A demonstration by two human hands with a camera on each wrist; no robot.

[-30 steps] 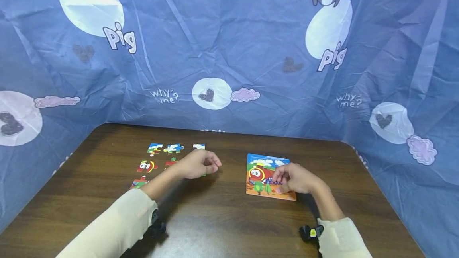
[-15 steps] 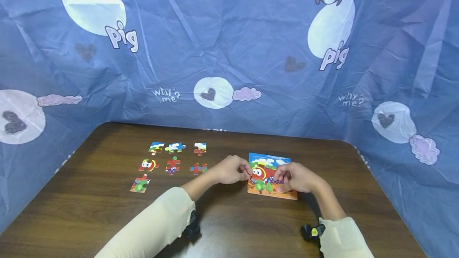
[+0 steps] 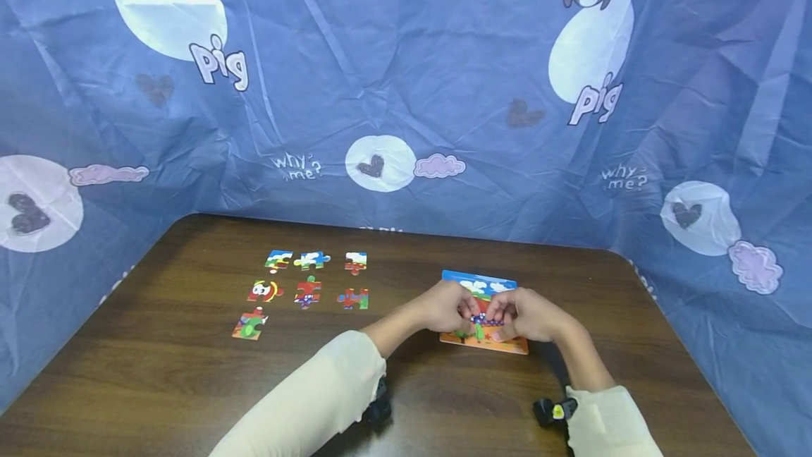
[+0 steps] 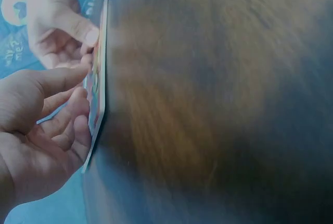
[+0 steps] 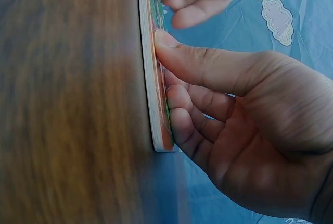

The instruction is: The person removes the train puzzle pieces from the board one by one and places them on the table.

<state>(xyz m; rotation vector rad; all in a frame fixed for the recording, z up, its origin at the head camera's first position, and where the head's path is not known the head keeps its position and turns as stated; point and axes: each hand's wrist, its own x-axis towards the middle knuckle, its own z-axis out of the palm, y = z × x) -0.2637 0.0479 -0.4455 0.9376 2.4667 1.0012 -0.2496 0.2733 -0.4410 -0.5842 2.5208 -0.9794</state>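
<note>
A square picture puzzle board with a red train and clouds lies flat at the right of the table. My left hand is over its left part, with thumb and fingertips close to the surface. On the right part, my right hand rests its thumb and fingertips on the board. Loosely bent fingers of the left hand touch the board in the left wrist view. The right thumb presses the picture in the right wrist view. No loose piece shows between the fingers of either hand, and the hands hide the board's middle.
Several loose jigsaw pieces lie apart in rows on the left of the brown table, among them one with eyes and one with a green tree. A blue printed cloth hangs behind the table.
My left hand has moved right, from beside the loose pieces to the puzzle board, uncovering pieces it had hidden. The right hand has stayed at the board.
</note>
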